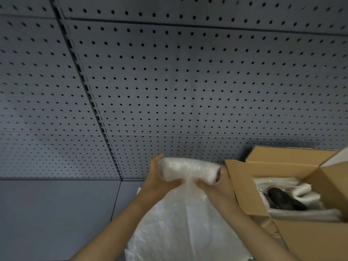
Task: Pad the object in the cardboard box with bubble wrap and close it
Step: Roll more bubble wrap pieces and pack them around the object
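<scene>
Bubble wrap [190,171]: a white sheet, its far end rolled into a thick bundle held up in front of the pegboard; the loose part hangs down toward the near edge, between the forearms.
Left hand [159,178]: grips the left end of the roll, fingers curled round it, thumb on the near side.
Right hand [212,183]: grips the right end of the roll, fingers wrapped over it, just beside the box's left flap.
Cardboard box [244,187]: open, at the right, its flaps standing up, touching neither hand as far as can be told.
Dark object [282,201]: lies inside the box, black and rounded, partly hidden by the box wall.
Padding in box [303,191]: white wrap already packed around the dark object, on its far and near sides.
Pegboard [169,81]: grey perforated panels filling the far side.
Surface [56,213]: plain grey, at the near left below the pegboard.
</scene>
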A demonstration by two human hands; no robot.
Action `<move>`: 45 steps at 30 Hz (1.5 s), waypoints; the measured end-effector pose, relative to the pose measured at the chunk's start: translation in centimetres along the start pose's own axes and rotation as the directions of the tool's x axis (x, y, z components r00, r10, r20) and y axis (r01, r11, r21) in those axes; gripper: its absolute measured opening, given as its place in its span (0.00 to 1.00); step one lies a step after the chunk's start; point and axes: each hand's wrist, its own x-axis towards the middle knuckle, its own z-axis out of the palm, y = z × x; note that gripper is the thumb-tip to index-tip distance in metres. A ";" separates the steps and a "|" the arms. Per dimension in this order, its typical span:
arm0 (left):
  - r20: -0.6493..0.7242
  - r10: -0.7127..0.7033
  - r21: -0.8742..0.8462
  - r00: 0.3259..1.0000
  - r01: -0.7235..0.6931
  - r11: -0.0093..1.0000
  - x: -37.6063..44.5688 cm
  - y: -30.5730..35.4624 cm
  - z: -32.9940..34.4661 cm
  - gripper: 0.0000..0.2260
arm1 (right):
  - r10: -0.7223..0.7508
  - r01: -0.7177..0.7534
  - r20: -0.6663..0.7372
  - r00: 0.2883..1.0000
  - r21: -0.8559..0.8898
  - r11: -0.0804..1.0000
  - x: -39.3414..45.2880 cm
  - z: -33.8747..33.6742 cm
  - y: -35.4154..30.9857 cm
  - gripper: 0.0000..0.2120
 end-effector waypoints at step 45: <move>0.277 0.241 0.749 0.930 -0.366 0.553 0.0 3.9 3.0 0.20 | -0.444 0.315 -0.268 0.855 -0.410 0.856 0.8 -7.2 2.5 0.21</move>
